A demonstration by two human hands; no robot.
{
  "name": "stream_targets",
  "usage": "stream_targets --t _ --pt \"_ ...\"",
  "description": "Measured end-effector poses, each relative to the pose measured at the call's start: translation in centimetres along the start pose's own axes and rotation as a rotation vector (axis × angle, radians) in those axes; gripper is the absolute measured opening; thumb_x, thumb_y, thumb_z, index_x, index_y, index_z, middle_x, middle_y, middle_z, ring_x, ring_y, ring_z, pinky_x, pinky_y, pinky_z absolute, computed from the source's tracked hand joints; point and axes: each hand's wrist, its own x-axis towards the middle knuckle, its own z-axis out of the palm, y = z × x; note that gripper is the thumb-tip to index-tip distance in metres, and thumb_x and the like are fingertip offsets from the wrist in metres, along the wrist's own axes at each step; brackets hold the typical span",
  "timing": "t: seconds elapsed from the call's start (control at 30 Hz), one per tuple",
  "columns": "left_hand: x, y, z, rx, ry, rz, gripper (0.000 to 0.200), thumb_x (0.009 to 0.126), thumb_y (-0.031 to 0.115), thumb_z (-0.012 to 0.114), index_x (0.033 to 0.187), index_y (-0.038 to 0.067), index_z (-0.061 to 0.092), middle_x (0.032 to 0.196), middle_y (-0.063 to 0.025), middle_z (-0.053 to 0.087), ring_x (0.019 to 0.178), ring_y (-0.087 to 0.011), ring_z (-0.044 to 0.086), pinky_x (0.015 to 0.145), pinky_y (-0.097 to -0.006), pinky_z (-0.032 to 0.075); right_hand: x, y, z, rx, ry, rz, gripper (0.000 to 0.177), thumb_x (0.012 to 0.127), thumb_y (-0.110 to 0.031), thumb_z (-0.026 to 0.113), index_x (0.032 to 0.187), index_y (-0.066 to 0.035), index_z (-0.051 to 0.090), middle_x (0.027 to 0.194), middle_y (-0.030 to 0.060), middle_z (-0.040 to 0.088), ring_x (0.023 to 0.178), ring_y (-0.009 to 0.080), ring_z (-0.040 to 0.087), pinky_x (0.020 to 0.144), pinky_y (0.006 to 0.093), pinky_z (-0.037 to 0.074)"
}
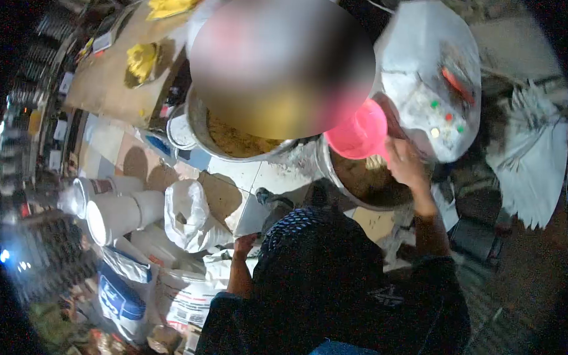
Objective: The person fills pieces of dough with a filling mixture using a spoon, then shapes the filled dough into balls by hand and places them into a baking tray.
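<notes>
We see R hand (411, 166) gripping pink scoop (357, 130) at tub (328, 169).
L hand (245, 243) grip: can't tell. Poss. spill outside tub if wrist roll tips a loaded scoop.

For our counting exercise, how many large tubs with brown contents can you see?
2. The left tub has its far side blurred out; the right tub is beneath the pink scoop in the right hand. More may be hidden.

The person wears a black shirt (330, 292) with short sleeves (440, 280), a blue collar (342, 352), a pale chest print (385, 295) and, lower down, dark cloth (298, 229) with light-blue flecks.
</notes>
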Motion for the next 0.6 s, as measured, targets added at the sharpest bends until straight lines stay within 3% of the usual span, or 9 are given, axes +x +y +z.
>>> stream_targets --t 0.07,0.13,0.17,0.23,0.33,0.4,0.43,0.5,0.6 --pt "-0.7 -0.2 -1.2 0.307 0.103 0.207 0.027 0.078 0.006 0.058 0.102 0.009 0.069 0.1 -0.0071 0.071 0.084 -0.0225 0.067 0.072 -0.0324 0.053 3.3 1.2 -2.0 -0.157 -0.169 -0.009 0.06 0.083 -0.01 0.061 0.139 -0.007 0.04 0.104 0.0205 0.055 0.102 0.0376 0.052 0.085 0.0491 0.044" --pt "-1.6 0.1 -1.6 -0.47 0.081 -0.498 0.017 0.085 0.009 0.055 0.095 0.008 0.069 0.093 -0.0043 0.069 0.077 -0.0143 0.064 0.067 -0.0296 0.05 9.8 -2.6 -6.5 0.184 0.034 0.32 0.045 0.092 -0.033 0.054 0.124 -0.002 0.053 0.072 0.0117 0.056 0.065 0.0261 0.058 0.061 0.0388 0.049" --pt "-2.5 -0.9 -1.5 -0.85 0.088 -0.8 0.016 0.087 0.011 0.054 0.093 0.008 0.069 0.09 -0.0032 0.067 0.076 -0.0118 0.062 0.065 -0.029 0.049 13.2 -5.7 -10.1 0.643 -0.182 0.718 0.048 0.094 -0.042 0.051 0.118 -0.001 0.057 0.062 0.0075 0.053 0.051 0.0219 0.056 0.051 0.0349 0.048" --pt "-5.7 -4.0 -0.8 -1.283 0.221 -0.698 0.011 0.086 0.012 0.058 0.091 0.008 0.068 0.081 -0.0021 0.064 0.072 -0.0101 0.06 0.06 -0.0291 0.049 17.2 -6.0 -10.2 0.605 -0.064 0.719 0.053 0.094 -0.052 0.042 0.083 -0.003 0.06 0.054 0.0045 0.052 0.041 0.0174 0.049 0.041 0.0314 0.041" --pt "-10.1 -5.8 0.3 -0.883 0.395 -0.185 0.014 0.086 0.017 0.059 0.092 0.008 0.068 0.077 -0.0038 0.064 0.068 -0.0125 0.061 0.05 -0.0286 0.047 23.3 -5.7 -10.6 0.668 0.03 0.528 0.052 0.092 -0.053 0.047 0.072 -0.006 0.058 0.049 0.0026 0.049 0.039 0.0145 0.047 0.038 0.0306 0.037" --pt "-12.9 -7.4 -0.1 -0.628 0.359 -0.219 0.016 0.085 0.02 0.061 0.094 0.009 0.068 0.075 -0.0048 0.064 0.065 -0.0141 0.061 0.048 -0.0289 0.047 28.1 -6.0 -10.7 0.787 -0.009 0.537 0.049 0.09 -0.053 0.05 0.07 -0.008 0.055 0.049 0.0026 0.047 0.037 0.0153 0.046 0.035 0.0319 0.035" --pt "-14.9 -8.4 -0.9 -0.253 0.201 -0.371 0.018 0.084 0.021 0.064 0.096 0.008 0.068 0.075 -0.0054 0.064 0.064 -0.015 0.061 0.049 -0.0294 0.048 30.3 -6.6 -10.7 0.798 0.003 0.587 0.049 0.09 -0.053 0.05 0.071 -0.009 0.055 0.049 0.0026 0.047 0.037 0.0156 0.045 0.035 0.0321 0.035" --pt "-16.8 -9.9 -2.0 -0.468 0.267 -0.452 0.024 0.087 0.027 0.059 0.097 0.007 0.068 0.071 -0.0038 0.062 0.061 -0.0173 0.06 0.052 -0.0321 0.049 34.2 -9.5 -10.9 0.828 0.017 0.688 0.048 0.09 -0.053 0.049 0.072 -0.009 0.054 0.05 0.0024 0.048 0.037 0.0162 0.045 0.034 0.0326 0.036" --pt "-19.8 -12.1 -4.5 -0.178 0.219 -0.659 0.035 0.093 0.041 0.046 0.093 0.015 0.07 0.069 -0.0095 0.063 0.062 -0.0281 0.061 0.057 -0.0407 0.05 39.9 -9.3 -9.4 0.819 0.006 0.762 0.047 0.09 -0.053 0.046 0.077 -0.009 0.057 0.054 0.0041 0.051 0.039 0.0167 0.048 0.034 0.0323 0.038"
